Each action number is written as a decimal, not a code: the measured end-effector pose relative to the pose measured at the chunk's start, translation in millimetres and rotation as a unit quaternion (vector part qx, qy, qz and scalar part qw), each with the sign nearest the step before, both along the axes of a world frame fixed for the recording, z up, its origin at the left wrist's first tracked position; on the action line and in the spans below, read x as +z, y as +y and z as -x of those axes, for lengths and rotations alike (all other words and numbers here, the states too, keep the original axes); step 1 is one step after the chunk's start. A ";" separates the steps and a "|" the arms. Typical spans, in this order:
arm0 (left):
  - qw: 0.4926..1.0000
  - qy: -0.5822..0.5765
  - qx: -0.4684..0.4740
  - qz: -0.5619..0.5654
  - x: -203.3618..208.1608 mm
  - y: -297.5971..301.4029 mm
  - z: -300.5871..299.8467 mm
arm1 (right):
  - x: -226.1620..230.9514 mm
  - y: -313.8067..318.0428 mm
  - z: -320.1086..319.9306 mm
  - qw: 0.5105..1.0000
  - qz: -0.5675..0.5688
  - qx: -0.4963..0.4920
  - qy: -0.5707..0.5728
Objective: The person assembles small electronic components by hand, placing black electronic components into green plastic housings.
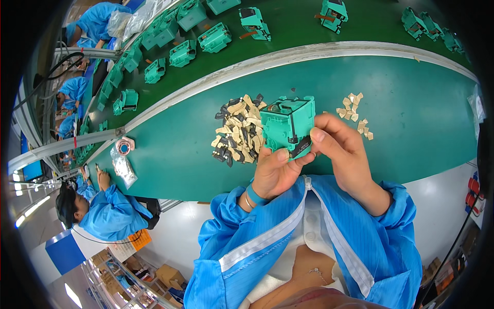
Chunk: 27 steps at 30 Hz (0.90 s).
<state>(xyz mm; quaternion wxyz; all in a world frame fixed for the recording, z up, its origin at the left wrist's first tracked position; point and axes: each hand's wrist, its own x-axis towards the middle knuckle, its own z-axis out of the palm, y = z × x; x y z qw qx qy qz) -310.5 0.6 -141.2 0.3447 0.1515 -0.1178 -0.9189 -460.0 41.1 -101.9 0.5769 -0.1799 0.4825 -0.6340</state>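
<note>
A green plastic housing (278, 129) with an open, framed top is held up over the bench, just in front of my chest. My left hand (275, 172) cups it from below, thumb against its lower front edge. With thumb and fingers, my right hand (342, 147) grips the lower right side. Between the two thumbs, a black flat piece (301, 148) with faint print lies along the housing's bottom corner. Behind and left of the housing sits a heap of small beige and black pieces (239, 123). Several loose beige pieces (351, 105) lie beyond my right hand.
Past a pale metal rail (329, 50), a green conveyor belt (293, 31) carries several similar housings (254, 24). A tape roll (124, 146) and a clear plastic bag (122, 167) rest at the bench's left end. A person in blue (113, 213) works nearby on the left.
</note>
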 end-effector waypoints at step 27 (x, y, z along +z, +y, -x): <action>0.721 -0.566 0.083 0.391 -9.0 -31.4 -25.9 | -130.5 -185.3 93.3 0.996 -0.078 0.042 0.017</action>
